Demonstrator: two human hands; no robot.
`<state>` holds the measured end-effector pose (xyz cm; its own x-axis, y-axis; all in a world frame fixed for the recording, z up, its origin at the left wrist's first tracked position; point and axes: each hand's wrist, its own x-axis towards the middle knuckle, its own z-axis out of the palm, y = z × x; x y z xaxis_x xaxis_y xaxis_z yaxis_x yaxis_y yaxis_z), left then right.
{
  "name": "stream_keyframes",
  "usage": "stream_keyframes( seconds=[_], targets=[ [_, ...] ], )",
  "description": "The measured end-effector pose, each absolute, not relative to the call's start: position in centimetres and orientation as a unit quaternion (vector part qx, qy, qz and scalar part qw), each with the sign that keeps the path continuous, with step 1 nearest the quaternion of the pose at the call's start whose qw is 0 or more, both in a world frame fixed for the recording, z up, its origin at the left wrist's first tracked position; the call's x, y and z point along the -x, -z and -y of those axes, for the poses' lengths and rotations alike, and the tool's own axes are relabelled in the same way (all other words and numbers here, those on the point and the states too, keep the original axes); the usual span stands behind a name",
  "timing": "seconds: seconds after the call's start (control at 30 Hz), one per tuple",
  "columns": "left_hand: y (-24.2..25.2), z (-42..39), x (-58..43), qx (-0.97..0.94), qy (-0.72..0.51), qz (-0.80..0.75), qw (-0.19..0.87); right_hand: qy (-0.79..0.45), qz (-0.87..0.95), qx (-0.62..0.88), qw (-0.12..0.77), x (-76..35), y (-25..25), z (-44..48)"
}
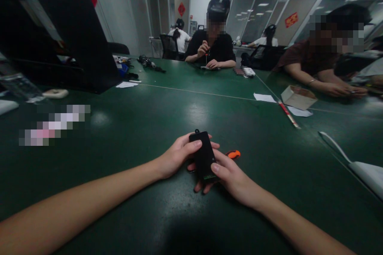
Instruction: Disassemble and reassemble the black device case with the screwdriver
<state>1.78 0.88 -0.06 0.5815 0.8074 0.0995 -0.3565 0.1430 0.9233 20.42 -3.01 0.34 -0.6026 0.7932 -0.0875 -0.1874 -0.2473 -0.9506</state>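
Both of my hands grip a small black rectangular electronic device (203,153) above the green table. At its near end a strip of green circuit board shows, and a small loop sticks out at the far end. My left hand (179,151) holds its left side, thumb lying on the upper face. From the right, my right hand (229,173) grasps the lower part, with the thumb on the near right corner and fingers underneath. Just behind the right hand lies an orange and black tool handle (235,154); its other end is hidden by my hands.
A small box (295,97), a red and white stick (289,114) and papers (265,97) lie at right. A white device with a cable (366,175) is at the right edge. At left stands a black panel (74,32). Across the table a person (212,46) works with a screwdriver.
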Motion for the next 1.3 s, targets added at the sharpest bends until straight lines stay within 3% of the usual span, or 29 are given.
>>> stream_keyframes(
  seconds=[0.6, 1.0, 1.3],
  targets=[
    [-1.0, -0.3, -2.8, -0.501, -0.469, -0.296, 0.664, -0.683, 0.565, 0.343, 0.311, -19.7, -0.4, 3.1],
    [-0.4, -0.1, -2.8, -0.588, -0.388, -0.265, 0.659, -0.673, 0.541, 0.342, 0.371, -20.1, 0.0, 2.8],
    [-0.6, -0.3, -2.6, -0.614, -0.361, -0.267, 0.649, -0.662, 0.569, 0.329, 0.36, -20.1, -0.1, 3.1]
  ],
)
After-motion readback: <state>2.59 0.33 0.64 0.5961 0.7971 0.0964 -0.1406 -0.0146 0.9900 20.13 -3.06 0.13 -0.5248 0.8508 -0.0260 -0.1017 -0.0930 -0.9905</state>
